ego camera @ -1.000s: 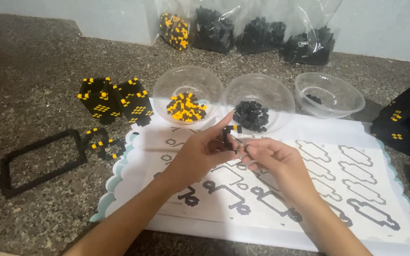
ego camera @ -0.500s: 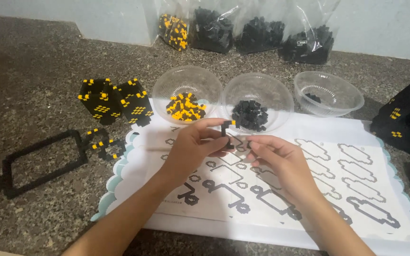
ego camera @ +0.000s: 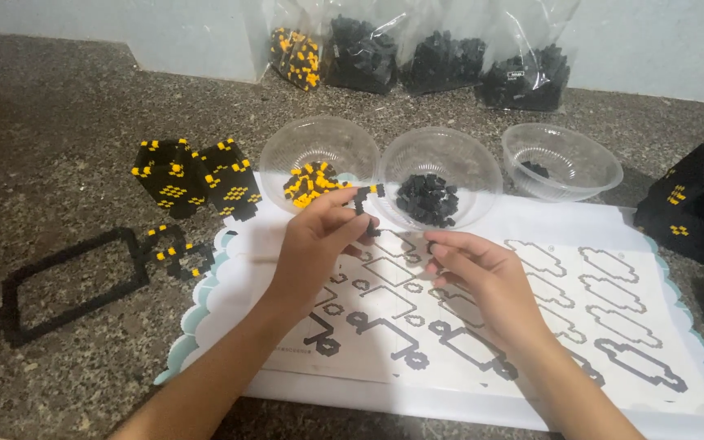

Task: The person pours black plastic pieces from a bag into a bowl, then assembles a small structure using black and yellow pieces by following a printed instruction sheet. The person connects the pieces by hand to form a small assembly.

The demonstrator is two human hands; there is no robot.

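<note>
Speckled stone surface (ego camera: 59, 106) lay under the pattern sheet (ego camera: 613, 269) where your left hand (ego camera: 315, 244) pinched a small, light, rigid black-and-yellow block strip (ego camera: 364, 197) by its lower end near the bowls, likely to snap apart if squeezed, your right hand (ego camera: 478, 273) half-curled, seemingly empty.

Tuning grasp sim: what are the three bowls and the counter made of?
Bowls: clear, thin, glossy, probably plastic; contents and counter show through the walls. Counter: speckled grey-brown, looks like polished granite or stone; can't rule out laminate.
</note>
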